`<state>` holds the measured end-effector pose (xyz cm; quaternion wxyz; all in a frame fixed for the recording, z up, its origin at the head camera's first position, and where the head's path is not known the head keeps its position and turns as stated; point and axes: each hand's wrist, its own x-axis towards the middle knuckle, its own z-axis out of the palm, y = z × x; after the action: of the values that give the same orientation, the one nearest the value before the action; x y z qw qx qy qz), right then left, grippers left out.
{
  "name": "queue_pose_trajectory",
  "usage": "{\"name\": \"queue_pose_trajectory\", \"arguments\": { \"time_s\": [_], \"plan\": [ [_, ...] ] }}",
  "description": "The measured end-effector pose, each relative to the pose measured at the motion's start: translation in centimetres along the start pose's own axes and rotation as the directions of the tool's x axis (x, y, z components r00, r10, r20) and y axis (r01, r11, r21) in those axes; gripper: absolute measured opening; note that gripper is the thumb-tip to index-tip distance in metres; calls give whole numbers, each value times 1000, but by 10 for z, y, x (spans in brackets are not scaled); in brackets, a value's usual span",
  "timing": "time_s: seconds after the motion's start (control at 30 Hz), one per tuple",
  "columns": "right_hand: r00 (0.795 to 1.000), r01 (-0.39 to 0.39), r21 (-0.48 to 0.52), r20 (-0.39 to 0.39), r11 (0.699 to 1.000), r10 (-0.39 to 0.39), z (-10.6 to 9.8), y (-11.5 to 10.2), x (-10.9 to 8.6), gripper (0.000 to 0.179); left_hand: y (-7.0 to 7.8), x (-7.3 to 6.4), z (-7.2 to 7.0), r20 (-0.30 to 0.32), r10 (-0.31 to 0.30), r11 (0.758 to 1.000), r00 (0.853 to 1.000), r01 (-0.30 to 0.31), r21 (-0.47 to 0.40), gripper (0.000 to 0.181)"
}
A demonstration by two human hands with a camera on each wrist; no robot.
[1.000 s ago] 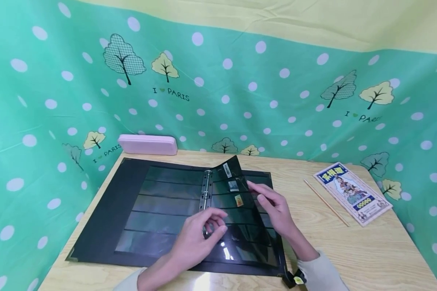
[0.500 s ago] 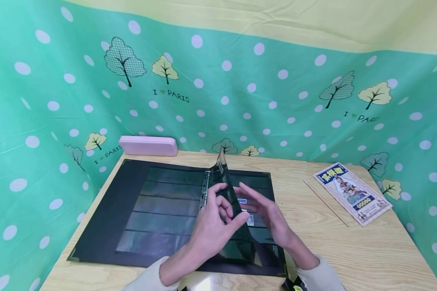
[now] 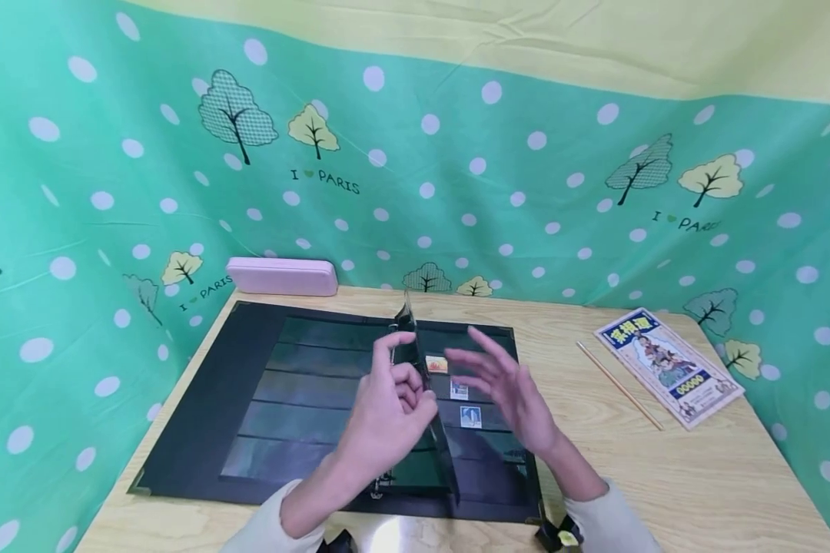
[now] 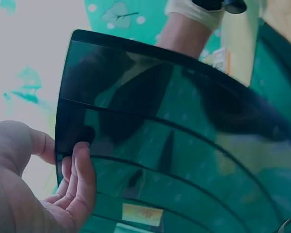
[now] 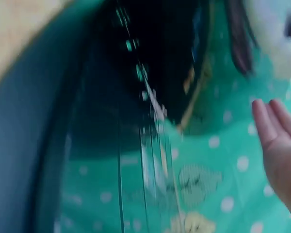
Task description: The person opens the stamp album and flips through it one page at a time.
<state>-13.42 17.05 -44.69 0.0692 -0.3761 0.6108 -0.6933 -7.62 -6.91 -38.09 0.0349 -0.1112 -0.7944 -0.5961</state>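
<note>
A black stamp album lies spread on the table in the head view. My left hand pinches the free edge of a pocket page, which stands nearly upright over the rings. In the left wrist view, thumb and fingers grip that page edge, and a yellowish stamp shows in a strip. My right hand hovers over the right-hand page with fingers spread, holding nothing. On that page sit an orange stamp and two blue-and-white stamps. The right wrist view is blurred.
At the back left is a pink case. A thin wooden stick and a printed booklet lie right of the album. A green dotted curtain hangs behind the table.
The pocket page has turned leftward from lying over the right side to nearly upright. My right hand has let go of it, my left hand has taken hold, and stamps underneath are uncovered.
</note>
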Motion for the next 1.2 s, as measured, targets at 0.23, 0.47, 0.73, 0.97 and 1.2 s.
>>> {"name": "queue_pose_trajectory", "arguments": {
  "time_s": [0.23, 0.47, 0.73, 0.97, 1.2],
  "plan": [
    [907, -391, -637, -141, 665, 397, -34, 25, -13, 65, 7, 5, -32, -38, -54, 999, 998, 54, 5, 74],
    [884, -371, -791, -140, 487, 446, -39, 37, -17, 97, 13, 12, -64, -81, -81, 996, 993, 79, -27, 67],
    [906, -368, -764, -165, 530, 390, -54, 53, -28, 98, 10, 14, -93, -93, -78, 995, 993, 83, 54, 64],
    [928, -349, -755, -194, 555, 318, -62, 63, -36, 97, 6, 12, -112, -81, -33, 989, 996, 44, 140, 63],
    [923, -356, -756, -193, 550, 332, -61, 61, -35, 98, 6, 18, -122, -94, 18, 984, 995, -1, 180, 55]
  ]
}}
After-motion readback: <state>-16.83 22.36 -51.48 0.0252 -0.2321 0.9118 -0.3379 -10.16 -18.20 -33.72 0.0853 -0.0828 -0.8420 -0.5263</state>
